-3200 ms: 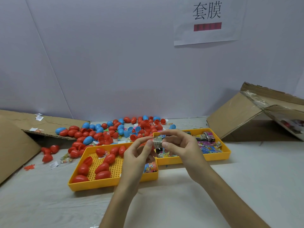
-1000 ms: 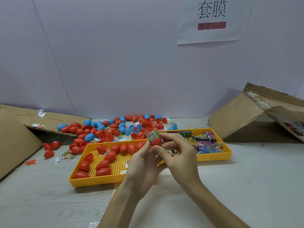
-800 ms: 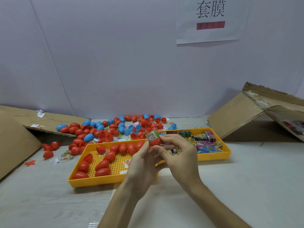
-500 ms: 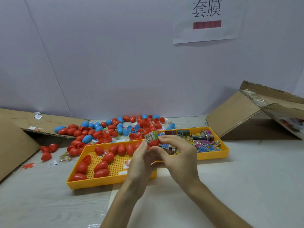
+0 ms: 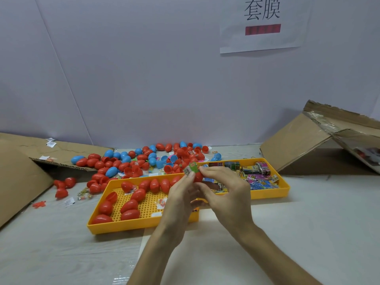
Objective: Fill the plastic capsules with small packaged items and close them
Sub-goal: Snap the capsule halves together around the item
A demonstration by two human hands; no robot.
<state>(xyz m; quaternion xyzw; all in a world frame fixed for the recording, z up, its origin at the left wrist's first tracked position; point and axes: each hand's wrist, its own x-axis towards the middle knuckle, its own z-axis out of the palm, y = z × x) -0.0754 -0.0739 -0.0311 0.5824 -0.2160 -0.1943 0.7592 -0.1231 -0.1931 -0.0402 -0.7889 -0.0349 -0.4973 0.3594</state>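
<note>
Packet (image 5: pixel 190 169) jutting from the red capsule (image 5: pixel 199 177) gripped between the fingers (image 5: pixel 191 176) of the left hand (image 5: pixel 178 200) and right hand (image 5: pixel 228 194), yellow tray (image 5: pixel 139 226) beneath them; ideally folded and pressed fully below the rim before capping.

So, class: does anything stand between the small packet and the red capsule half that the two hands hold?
Nothing visible does. The packet pokes out of the mouth of the red capsule half, which the left hand and right hand pinch between them. Only their own fingertips are near it.
</note>
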